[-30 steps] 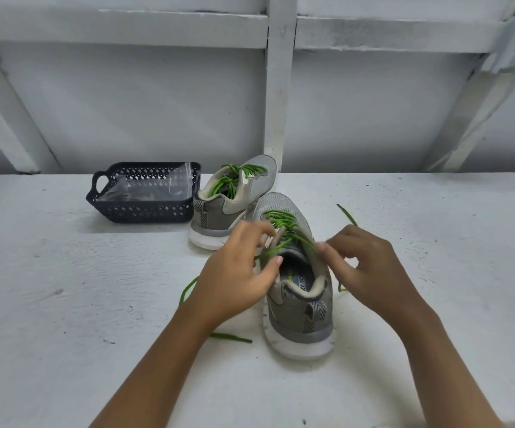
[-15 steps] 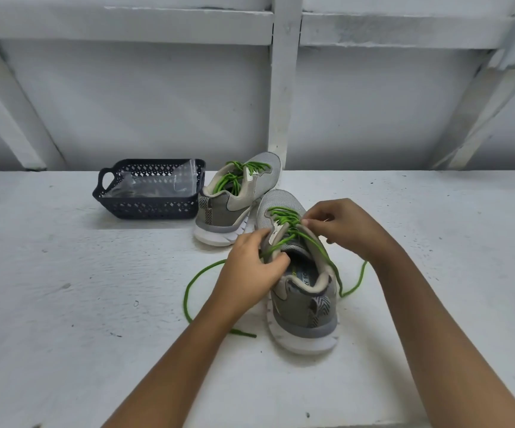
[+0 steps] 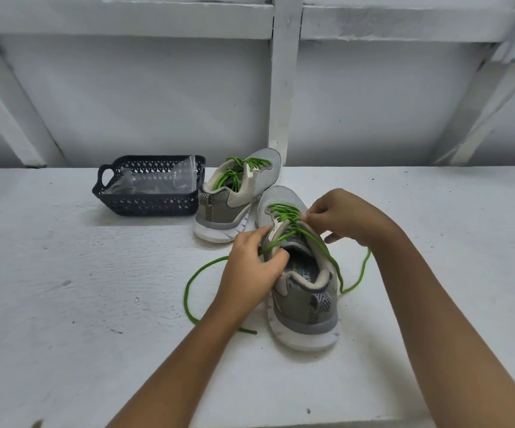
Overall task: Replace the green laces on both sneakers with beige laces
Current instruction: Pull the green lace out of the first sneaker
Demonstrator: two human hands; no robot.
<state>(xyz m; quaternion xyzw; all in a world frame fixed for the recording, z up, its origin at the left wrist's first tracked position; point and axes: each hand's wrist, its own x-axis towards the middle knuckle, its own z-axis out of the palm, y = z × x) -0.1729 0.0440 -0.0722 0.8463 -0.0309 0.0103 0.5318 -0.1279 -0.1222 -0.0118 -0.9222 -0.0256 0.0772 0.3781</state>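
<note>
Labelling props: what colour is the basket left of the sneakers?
The basket is dark navy, lattice-patterned; head view shows it.

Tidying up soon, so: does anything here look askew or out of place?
The far sneaker sits tilted, one sole edge lifted beside the near sneaker. Loose ends of its green lace trail over the table.

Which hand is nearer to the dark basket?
Left. The left hand holds the near sneaker on the side facing the basket; the right hand pinches the green lace across the sneaker, farther away.
</note>
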